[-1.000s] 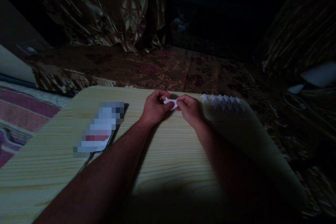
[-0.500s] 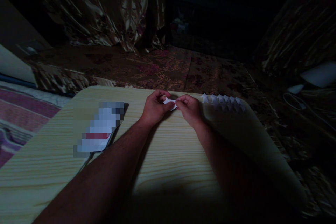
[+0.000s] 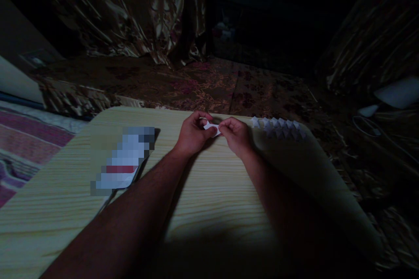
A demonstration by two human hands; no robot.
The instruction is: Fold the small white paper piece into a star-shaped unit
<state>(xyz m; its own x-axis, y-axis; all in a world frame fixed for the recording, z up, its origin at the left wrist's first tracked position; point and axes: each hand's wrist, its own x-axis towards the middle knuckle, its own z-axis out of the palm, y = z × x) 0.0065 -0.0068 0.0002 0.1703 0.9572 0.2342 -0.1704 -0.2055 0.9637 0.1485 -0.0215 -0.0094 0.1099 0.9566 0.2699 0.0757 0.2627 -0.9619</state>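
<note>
A small white folded paper star [image 3: 211, 129] is pinched between my two hands above the far edge of the table. My left hand [image 3: 192, 134] grips its left side, the thumb pressed over its face. On the other side, the thumb and fingertips of my right hand [image 3: 235, 134] close on its right end. Fingers cover part of its outline, so its full shape is hidden. Just right of my right hand, several white paper stars [image 3: 274, 121] lie in two rows, the nearer row in shadow.
On the left of the pale wooden table [image 3: 216, 196] lies a blurred-out phone-like device [image 3: 126, 157] with a cable. Patterned curtains [image 3: 157, 8] hang behind. A striped cloth [image 3: 29, 139] is at the far left; a white lamp-like object [image 3: 397, 92] stands at the right.
Both hands keep almost the same place and hold on the paper star. Nothing was picked up or let go.
</note>
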